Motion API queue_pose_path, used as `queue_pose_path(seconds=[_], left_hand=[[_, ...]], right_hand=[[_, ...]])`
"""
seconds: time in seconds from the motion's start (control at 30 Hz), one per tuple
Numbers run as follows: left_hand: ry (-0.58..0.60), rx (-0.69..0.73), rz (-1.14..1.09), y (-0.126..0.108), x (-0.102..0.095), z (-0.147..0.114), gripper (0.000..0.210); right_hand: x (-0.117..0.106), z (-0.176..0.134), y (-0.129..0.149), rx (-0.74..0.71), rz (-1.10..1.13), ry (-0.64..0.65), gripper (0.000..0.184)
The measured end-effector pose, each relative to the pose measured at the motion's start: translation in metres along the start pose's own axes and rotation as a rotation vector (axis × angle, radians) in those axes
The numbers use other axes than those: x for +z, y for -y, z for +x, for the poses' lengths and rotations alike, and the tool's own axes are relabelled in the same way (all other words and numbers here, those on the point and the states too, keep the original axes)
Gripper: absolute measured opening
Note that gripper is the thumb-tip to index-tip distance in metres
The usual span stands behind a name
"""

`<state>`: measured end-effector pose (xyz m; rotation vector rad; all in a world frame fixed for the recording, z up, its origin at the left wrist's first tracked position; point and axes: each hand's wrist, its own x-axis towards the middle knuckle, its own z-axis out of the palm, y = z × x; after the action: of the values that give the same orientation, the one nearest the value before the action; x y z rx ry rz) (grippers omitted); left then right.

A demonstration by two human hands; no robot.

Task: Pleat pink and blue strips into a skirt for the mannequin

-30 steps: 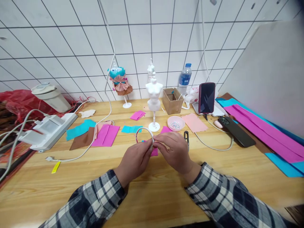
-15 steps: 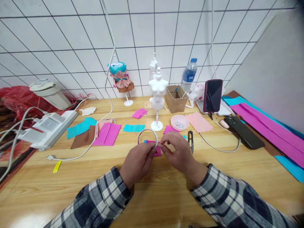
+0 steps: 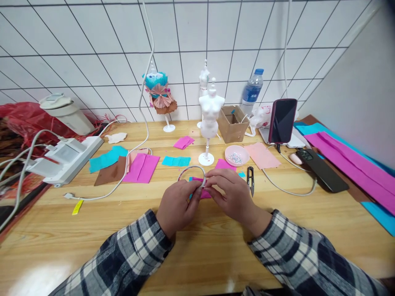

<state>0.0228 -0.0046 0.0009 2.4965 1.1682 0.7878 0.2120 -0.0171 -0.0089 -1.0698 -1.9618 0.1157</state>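
Thumb and fingers of your left hand [image 3: 179,205] are clamped low on that white ring [image 3: 204,176], so no real gap on that side. Your right hand [image 3: 233,197] is curled in narrow at the ring's right edge, though I can't tell if it's actually pinching anything. Some pink paper [image 3: 206,194] peeks out just below the ring. Black snips [image 3: 252,187] sit just right of your right hand. A little past that hand is the pink dish [image 3: 228,153] with lots of small shiny bits [image 3: 235,158]. Further beyond the grip you've got the white dress form [image 3: 210,111], then off to the right the cardboard box [image 3: 237,133] with a blue scrap [image 3: 233,112] in it. Farthest back, a blue-capped bottle [image 3: 252,92]; can't see how full.
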Motion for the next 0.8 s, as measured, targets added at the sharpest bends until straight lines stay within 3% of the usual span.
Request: queue_pose_path(seconds=[0.1,0.23,0.3,0.33,0.37,0.43,0.53,0.6,0.7,0.8], left_hand=[[0.007,-0.083,-0.156,-0.008,-0.001,-0.001,0.028],[-0.015,-0.261,-0.564,-0.012,-0.001,0.001,0.027],[-0.139,-0.342,-0.643,0.002,-0.008,0.003,0.028],[-0.256,-0.369,-0.636,0.014,-0.014,0.005,0.03],[-0.368,-0.371,-0.594,0.028,-0.021,0.006,0.031],[-0.422,-0.317,-0.356,0.061,-0.037,0.008,0.029],[-0.207,-0.167,0.168,0.104,-0.052,0.01,0.028],[-0.064,-0.17,0.341,0.12,-0.052,0.01,0.034],[0.063,-0.242,0.449,0.123,-0.044,0.009,0.038],[-0.092,-0.276,0.407,0.101,-0.039,0.01,0.043]], right_hand=[[0.003,0.002,0.007,-0.057,-0.017,0.012,0.011],[0.002,0.0,0.015,-0.136,-0.031,-0.069,0.013],[-0.003,-0.002,0.016,-0.163,-0.012,-0.149,0.014],[-0.006,-0.003,0.016,-0.152,0.008,-0.188,0.014],[-0.008,-0.003,0.014,-0.121,0.034,-0.213,0.012],[-0.012,-0.001,0.009,0.003,0.114,-0.194,0.006],[-0.012,0.005,-0.001,0.276,0.318,0.002,0.009],[-0.009,0.007,-0.007,0.446,0.456,0.118,0.012],[-0.004,0.008,-0.009,0.599,0.579,0.199,0.014],[0.0,0.006,-0.007,0.654,0.611,0.234,0.016]])
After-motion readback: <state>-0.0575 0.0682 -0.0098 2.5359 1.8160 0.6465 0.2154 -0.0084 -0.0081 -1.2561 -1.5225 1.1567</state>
